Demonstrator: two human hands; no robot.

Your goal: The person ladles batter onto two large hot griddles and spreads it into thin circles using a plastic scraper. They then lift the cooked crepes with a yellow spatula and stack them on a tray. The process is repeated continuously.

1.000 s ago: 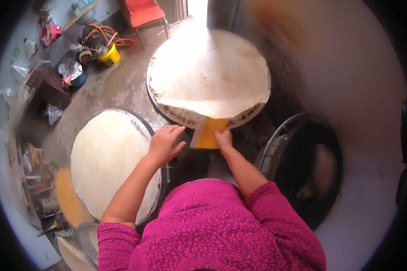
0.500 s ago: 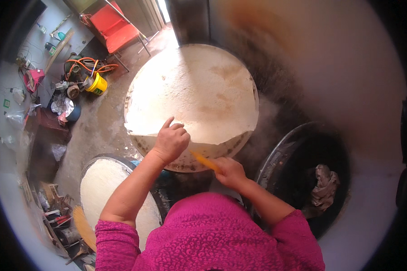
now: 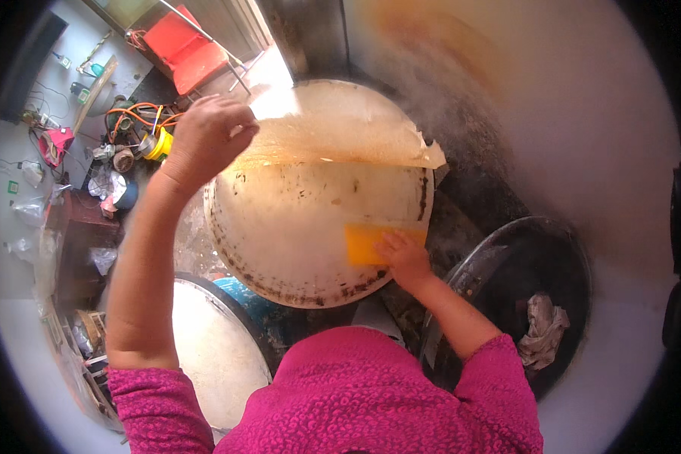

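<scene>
Head view, looking straight down. Left hand (image 3: 208,136) raised high, fingers pinched together on the edge of a thin, pale, paper-like round pancake (image 3: 340,132), browned on its lifted underside, peeled up and folded back over the far half of a large round flat iron griddle (image 3: 280,227). Griddle face chalky white, ringed with dark scorch marks along the near rim. Right hand (image 3: 402,256) low at the near right edge, fingers closed on a flat rectangular yellow scraper (image 3: 365,244) pressed flat against the griddle face. Steam or smoke hazing the air to the right of the pancake.

Beyond, a rough grey concrete floor (image 3: 189,234). Lower left, a second round pale stack of finished pancakes (image 3: 212,356) on a dark-rimmed tray. Right, a deep black round pan (image 3: 552,280) with a crumpled grey-white rag (image 3: 541,329) inside. Far left, a red folding chair (image 3: 185,49), a yellow bucket (image 3: 159,144) amid orange cable and clutter. Magenta knitted sleeves (image 3: 340,401) filling the lower edge, hiding the near base of the griddle.
</scene>
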